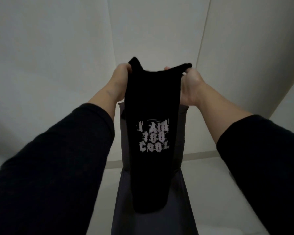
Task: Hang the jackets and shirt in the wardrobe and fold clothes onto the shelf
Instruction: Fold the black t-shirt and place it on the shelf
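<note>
A long dark grey cloth panel [153, 192] runs from near to far along the pale shelf surface [210, 184] and up the back wall. Above it hangs a black cotton T-shirt with pale printed lettering [151, 99], folded narrow lengthwise, probably held up so it drapes straight for the next fold. The left hand [121, 78] and right hand [190, 85] each pinch a top corner, fingers curled round the fabric.

We see two bare hands, the left hand [121, 77] at about eleven o'clock and the right hand [191, 85] near one. Both forearms are bare past the wrists; dark, plain long sleeves [58, 158] cover the arms from seven and five o'clock.
</note>
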### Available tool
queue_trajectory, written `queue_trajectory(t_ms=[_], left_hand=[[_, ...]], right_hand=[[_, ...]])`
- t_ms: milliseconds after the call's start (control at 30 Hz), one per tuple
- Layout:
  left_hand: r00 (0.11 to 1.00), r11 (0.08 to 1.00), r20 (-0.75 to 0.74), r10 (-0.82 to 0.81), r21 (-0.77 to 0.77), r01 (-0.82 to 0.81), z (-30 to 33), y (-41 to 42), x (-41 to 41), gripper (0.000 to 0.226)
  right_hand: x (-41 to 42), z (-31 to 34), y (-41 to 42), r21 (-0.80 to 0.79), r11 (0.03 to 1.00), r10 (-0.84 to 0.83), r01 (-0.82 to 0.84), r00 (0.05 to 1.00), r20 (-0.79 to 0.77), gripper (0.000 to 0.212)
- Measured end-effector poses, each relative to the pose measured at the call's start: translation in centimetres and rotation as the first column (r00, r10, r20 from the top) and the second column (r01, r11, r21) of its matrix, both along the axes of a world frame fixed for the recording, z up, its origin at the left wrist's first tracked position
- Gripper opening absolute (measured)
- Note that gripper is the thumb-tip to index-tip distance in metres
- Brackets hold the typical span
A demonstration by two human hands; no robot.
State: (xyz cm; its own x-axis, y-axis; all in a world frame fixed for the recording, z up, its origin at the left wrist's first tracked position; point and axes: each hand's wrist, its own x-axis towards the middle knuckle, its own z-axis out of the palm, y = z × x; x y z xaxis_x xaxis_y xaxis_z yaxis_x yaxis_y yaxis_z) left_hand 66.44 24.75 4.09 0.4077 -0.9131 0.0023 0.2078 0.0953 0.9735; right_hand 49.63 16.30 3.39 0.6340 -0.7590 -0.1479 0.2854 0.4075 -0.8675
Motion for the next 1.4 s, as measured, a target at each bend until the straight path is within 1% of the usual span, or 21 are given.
queue_trajectory(t_ms=[67, 200, 300, 367, 500, 600, 833, 967, 1067, 1200, 1267, 1400], left_hand=[[1.000, 0.999, -0.003, -0.005, -0.033, 0.005, 0.6, 0.2, -0.2, 0.030], [0.997, 0.996, 0.001, -0.073, -0.050, 0.073, 0.7, 1.8, -1.0, 0.032], [0.996, 0.996, -0.026, -0.090, -0.023, 0.089, -0.8, 4.2, -2.0, 0.035], [0.995, 0.996, -0.035, -0.093, -0.001, 0.093, -2.5, 6.1, -3.3, 0.038], [0.997, 0.996, -0.056, -0.059, 0.065, 0.062, -7.8, 10.3, -6.6, 0.036], [0.992, 0.990, -0.115, -0.048, 0.123, 0.062, -12.6, 14.4, -9.3, 0.038], [0.962, 0.952, -0.271, 0.017, 0.298, 0.067, -23.2, 23.4, -16.8, 0.038], [0.947, 0.908, -0.315, 0.056, 0.410, 0.082, -27.7, 26.4, -19.5, 0.035], [0.949, 0.882, -0.307, 0.072, 0.464, 0.083, -30.7, 26.9, -19.8, 0.035], [0.952, 0.859, -0.291, 0.091, 0.507, 0.072, -34.6, 25.5, -18.7, 0.033], [0.956, 0.853, -0.269, 0.119, 0.520, 0.040, -36.7, 24.0, -17.7, 0.029], [0.966, 0.835, -0.157, 0.206, 0.542, -0.090, -41.3, 19.1, -14.2, 0.026]], right_hand=[[0.2, 0.3, -0.5, 0.002, 1.000, 0.021, -0.021, 1.000, 0.007, 0.056], [-0.4, 0.2, 0.9, 0.013, 0.999, 0.042, -0.043, 0.998, 0.036, 0.060], [-1.7, -1.3, 3.4, 0.024, 0.996, 0.080, -0.080, 0.997, -0.001, 0.062], [-3.0, -3.0, 5.3, 0.048, 0.996, 0.078, -0.077, 0.996, -0.038, 0.062], [-6.2, -8.1, 10.0, 0.063, 0.995, 0.088, -0.081, 0.990, -0.111, 0.063], [-9.4, -12.7, 14.0, 0.112, 0.990, 0.107, -0.089, 0.980, -0.168, 0.065], [-16.8, -23.4, 23.1, 0.296, 0.953, 0.142, -0.066, 0.959, -0.246, 0.068], [-19.7, -28.1, 26.0, 0.410, 0.912, 0.143, -0.018, 0.950, -0.277, 0.066], [-20.4, -30.9, 26.6, 0.446, 0.895, 0.156, -0.003, 0.939, -0.306, 0.065], [-19.7, -34.3, 25.4, 0.455, 0.890, 0.172, 0.018, 0.912, -0.372, 0.065], [-18.6, -36.0, 23.7, 0.457, 0.886, 0.139, 0.075, 0.898, -0.417, 0.063], [-15.2, -40.2, 18.1, 0.401, 0.884, 0.001, 0.241, 0.855, -0.518, 0.047]])
